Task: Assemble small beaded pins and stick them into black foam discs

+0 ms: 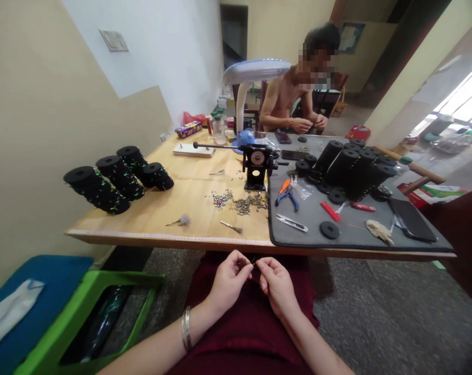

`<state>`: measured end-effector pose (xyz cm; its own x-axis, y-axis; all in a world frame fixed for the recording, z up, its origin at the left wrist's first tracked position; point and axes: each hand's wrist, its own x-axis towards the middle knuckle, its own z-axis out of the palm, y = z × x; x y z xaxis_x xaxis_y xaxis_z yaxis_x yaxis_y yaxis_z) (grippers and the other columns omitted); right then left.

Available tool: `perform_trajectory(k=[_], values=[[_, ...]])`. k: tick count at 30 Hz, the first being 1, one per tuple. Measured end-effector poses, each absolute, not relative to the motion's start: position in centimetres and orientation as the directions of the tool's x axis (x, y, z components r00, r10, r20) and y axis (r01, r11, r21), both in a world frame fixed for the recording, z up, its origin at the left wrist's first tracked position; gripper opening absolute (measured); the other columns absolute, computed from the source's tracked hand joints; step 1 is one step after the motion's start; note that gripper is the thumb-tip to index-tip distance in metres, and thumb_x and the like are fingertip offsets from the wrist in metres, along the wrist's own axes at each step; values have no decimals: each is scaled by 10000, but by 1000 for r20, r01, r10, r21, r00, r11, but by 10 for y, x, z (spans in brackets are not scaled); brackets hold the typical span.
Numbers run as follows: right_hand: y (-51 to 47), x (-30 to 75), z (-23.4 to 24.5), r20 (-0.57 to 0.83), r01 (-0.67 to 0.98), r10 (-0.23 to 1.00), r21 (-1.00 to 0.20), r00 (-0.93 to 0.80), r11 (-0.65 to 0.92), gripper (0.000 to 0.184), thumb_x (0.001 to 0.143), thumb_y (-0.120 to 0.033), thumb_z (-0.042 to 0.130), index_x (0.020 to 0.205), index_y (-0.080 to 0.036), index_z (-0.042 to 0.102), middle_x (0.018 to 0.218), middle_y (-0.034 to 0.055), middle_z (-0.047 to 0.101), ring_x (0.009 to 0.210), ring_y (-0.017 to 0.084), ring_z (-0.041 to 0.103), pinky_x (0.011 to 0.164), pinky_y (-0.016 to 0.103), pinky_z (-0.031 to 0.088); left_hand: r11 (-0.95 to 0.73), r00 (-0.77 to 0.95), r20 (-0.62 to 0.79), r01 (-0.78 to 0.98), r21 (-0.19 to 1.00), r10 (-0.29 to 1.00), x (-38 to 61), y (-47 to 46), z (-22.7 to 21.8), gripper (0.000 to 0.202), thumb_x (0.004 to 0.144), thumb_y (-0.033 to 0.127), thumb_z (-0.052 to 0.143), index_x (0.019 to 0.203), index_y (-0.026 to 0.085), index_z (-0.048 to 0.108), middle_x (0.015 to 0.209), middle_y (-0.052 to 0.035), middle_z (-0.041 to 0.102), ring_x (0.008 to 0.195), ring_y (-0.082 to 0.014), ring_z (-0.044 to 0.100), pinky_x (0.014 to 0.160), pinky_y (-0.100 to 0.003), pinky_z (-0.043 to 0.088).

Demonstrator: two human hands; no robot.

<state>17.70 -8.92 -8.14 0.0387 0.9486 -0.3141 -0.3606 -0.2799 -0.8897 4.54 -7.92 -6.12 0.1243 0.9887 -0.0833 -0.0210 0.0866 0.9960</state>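
Above my lap, just off the table's front edge, my left hand [233,276] and my right hand [274,278] meet fingertip to fingertip. Both are closed in a pinch. Between them shows a tiny dark piece [253,261], too small to name. On the table beyond lie a heap of small dark metal parts [244,204] and a scatter of multicoloured beads [221,199]. Two little bundles of fine strands, one pale [183,220] and one thin [231,227], rest near the front edge. Behind the heaps stands a black hand-cranked winder [256,164] with a dial.
Stacks of black spools [99,190] stand at left, more black foam rolls [343,161] at right. The grey mat [298,237] bears pliers [287,198], thread snips [292,223] and a phone [411,220]. A lamp [241,99] rises behind; another person [286,99] sits across. A green stool [44,333] stands lower left.
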Motion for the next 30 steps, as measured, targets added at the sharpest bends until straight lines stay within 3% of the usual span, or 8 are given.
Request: perform_trajectory(k=[13, 30], values=[[-89, 177, -76, -291, -290, 952, -923, 94, -253, 351, 686, -482, 693, 720, -151, 581, 348, -84, 450, 306, 47, 316, 341, 167, 214, 39, 136, -41, 18, 999, 990, 47, -81, -59, 152, 794, 282, 586, 733, 177, 495, 640, 26, 539, 576, -106, 543, 567, -225, 441], [-93, 176, -72, -224, -163, 974, -963, 45, -214, 340, 724, -483, 650, 688, -165, 537, 350, -82, 454, 309, 49, 319, 365, 173, 225, 165, 91, -154, -132, 977, 984, 49, -76, -60, 194, 758, 294, 621, 743, 181, 464, 604, 44, 530, 544, -93, 520, 515, -204, 409]])
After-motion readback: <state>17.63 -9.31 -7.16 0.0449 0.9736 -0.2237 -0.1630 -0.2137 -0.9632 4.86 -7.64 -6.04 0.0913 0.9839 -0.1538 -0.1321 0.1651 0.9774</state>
